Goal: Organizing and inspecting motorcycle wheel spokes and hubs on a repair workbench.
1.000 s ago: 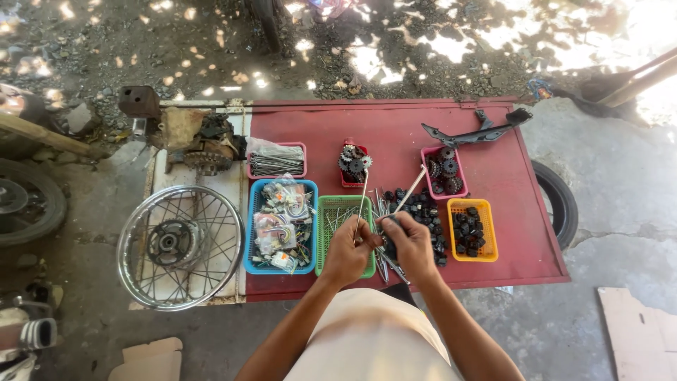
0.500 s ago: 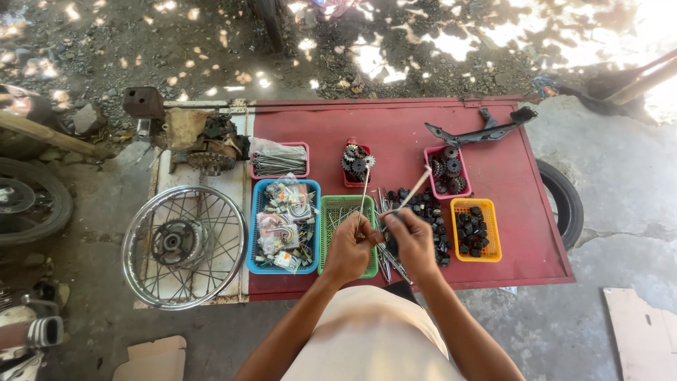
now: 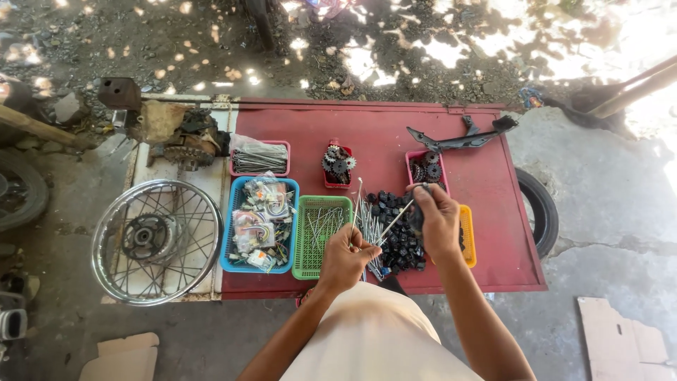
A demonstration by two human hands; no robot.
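The person's left hand [image 3: 343,259] pinched one end of a thin silver metal spoke [image 3: 395,220], its grip closed around it. The right hand [image 3: 436,222] clasped the spoke's far end together with a small dark part, above a heap of black parts [image 3: 395,240]. Just left sat a green plastic basket of spokes [image 3: 321,233] and a blue tray of packets [image 3: 257,224] on the red tabletop [image 3: 381,134]. A spoked wheel rim [image 3: 156,241] lay well left.

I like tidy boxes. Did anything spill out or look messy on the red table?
Yes. Small black parts lie heaped loose on the red table between the green basket and the yellow basket, and loose metal spokes lie beside them. The left hand and right hand hold one thin spoke above the heap.
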